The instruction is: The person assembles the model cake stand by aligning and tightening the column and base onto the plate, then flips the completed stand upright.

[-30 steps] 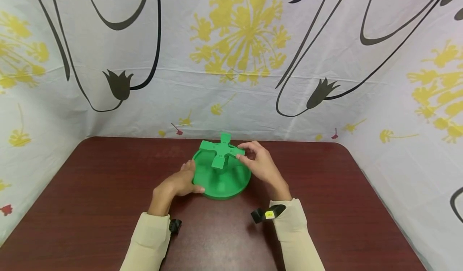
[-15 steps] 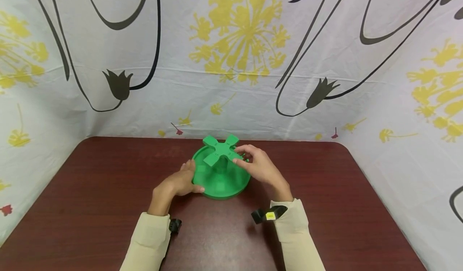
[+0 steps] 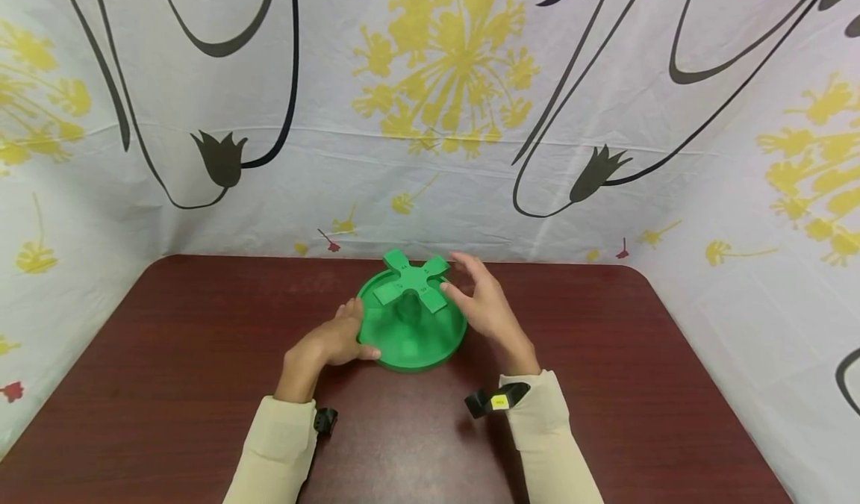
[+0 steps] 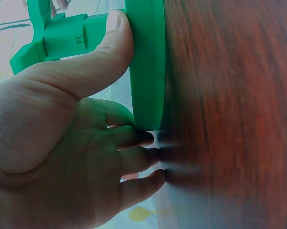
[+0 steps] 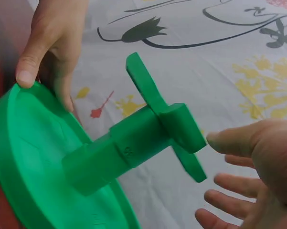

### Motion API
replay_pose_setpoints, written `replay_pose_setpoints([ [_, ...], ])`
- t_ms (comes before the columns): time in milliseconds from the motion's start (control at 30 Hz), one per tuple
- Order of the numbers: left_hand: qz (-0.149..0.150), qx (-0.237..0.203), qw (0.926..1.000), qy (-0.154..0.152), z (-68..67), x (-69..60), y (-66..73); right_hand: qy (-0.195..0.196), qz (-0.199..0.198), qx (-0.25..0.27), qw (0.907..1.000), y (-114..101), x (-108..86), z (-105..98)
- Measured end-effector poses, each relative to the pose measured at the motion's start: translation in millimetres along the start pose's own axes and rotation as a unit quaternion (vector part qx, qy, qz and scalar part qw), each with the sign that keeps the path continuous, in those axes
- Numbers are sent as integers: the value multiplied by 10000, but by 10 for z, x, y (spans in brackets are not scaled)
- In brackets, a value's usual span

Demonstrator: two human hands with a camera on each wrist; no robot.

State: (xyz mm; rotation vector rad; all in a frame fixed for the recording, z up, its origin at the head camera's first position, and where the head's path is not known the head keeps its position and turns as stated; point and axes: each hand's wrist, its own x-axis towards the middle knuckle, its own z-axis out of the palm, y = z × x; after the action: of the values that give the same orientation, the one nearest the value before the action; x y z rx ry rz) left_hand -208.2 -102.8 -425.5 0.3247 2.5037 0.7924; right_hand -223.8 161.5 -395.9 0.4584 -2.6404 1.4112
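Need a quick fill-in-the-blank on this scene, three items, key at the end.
1. The left hand touches the round dish, which is coloured ____.
2. Beside the right hand is a cross-shaped top with ____ arms.
3. In the left wrist view, the number on the post reads ____.
Missing words: green; four; 34.

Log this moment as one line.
left hand: holds green dish by rim | right hand: beside cross-shaped knob | dish: on table

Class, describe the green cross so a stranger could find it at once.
On the brown table is a round green dish. A post rises from its middle. The cross tops that post, and it alone has four flaring arms.
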Motion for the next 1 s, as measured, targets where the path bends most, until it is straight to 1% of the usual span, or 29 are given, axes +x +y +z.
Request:
replay_pose_setpoints([
  [100, -11, 0, 10000, -6, -1, -3, 2, -401, 35, 248, 9989, 29, 4, 22],
  [167, -15, -5, 10000, -4, -1, -4, 6, -473, 8, 334, 9983, 49, 7, 30],
  [233, -16, -9, 10000, -5, -1, -3, 9, -404, -2, 373, 9985, 57, 7, 32],
  [300, -21, -9, 10000, -6, 0, -1, 10, -248, 22, 337, 9991, 63, 8, 29],
  [400, -40, 21, 10000, -8, 2, 4, 7, -74, 139, 271, 9995, 60, 7, 19],
  [533, -70, 75, 9999, -20, 6, 8, 1, -20, 239, 207, 9995, 55, 10, 12],
  [733, -59, 67, 10000, -33, 4, 9, -4, 123, 105, -159, 9997, 52, 9, 19],
  [867, -37, 35, 10000, -23, 2, 11, -7, 72, 28, -257, 9996, 35, -2, 21],
  [1000, -15, 18, 10000, -4, 0, 13, -10, -73, 28, -169, 9998, -7, -5, 23],
])
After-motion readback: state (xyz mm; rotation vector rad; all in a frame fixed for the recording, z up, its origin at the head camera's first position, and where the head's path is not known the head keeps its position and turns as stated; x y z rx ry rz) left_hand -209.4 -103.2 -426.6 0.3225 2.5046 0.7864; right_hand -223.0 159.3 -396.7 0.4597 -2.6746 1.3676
